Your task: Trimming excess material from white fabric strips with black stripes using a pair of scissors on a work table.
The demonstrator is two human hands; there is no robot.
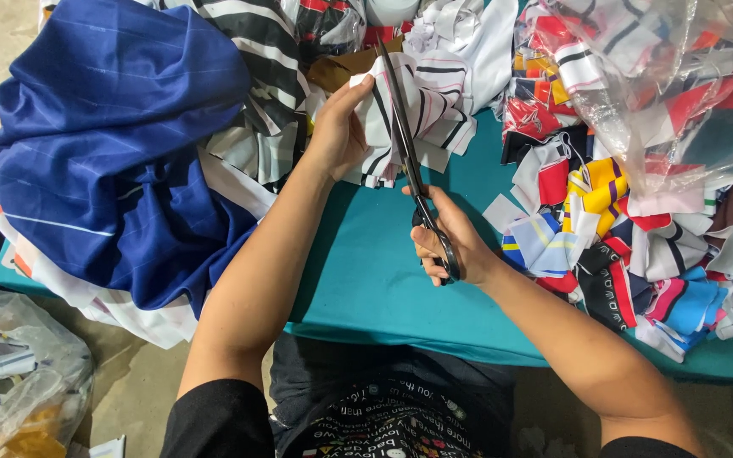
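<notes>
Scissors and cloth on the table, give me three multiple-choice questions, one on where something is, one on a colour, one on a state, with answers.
1. Where does the big blue cloth lie?
A. Left of the left hand
B. Under the plastic bag
C. On the floor at right

2. What colour is the table cover?
A. Red
B. Teal
C. Yellow

3. What is the right hand doing?
A. Resting flat and empty
B. Gripping the scissors by their handles
C. Holding a plastic bag

Answers:
1 A, the blue cloth is heaped at the table's left end, beyond the left hand.
2 B, bare teal shows between the two forearms.
3 B, its fingers are through the black handles, and the blades reach up along the striped piece that the left hand holds.
</notes>
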